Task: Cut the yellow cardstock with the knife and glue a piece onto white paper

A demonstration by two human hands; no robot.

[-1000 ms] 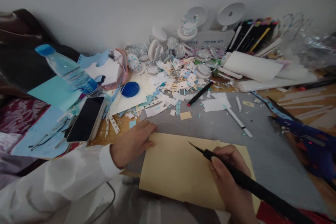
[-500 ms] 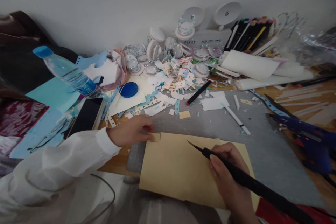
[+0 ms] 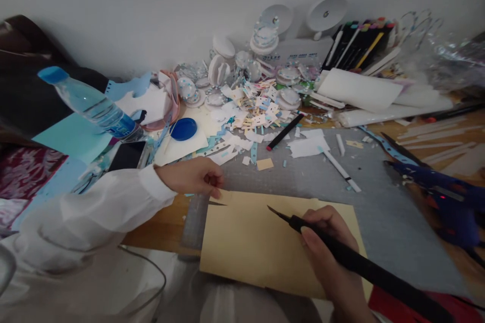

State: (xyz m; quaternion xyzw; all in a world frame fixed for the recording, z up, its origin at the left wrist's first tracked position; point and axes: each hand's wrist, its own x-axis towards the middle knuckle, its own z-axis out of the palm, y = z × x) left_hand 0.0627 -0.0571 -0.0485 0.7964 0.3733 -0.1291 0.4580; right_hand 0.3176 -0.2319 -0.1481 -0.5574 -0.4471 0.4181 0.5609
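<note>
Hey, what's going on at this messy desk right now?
A person is cutting paper crafts. The right hand holds a black craft knife like a pen, tip over a tan card sheet on a grey cutting mat. The left hand pinches a cut strip at the sheet's top left corner, lifting it. Paper scraps lie behind.

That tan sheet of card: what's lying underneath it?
The tan card lies on a grey cutting mat, which shows around its top and right edges. Whatever sits beneath the card's middle is covered, so I cannot tell.
</note>
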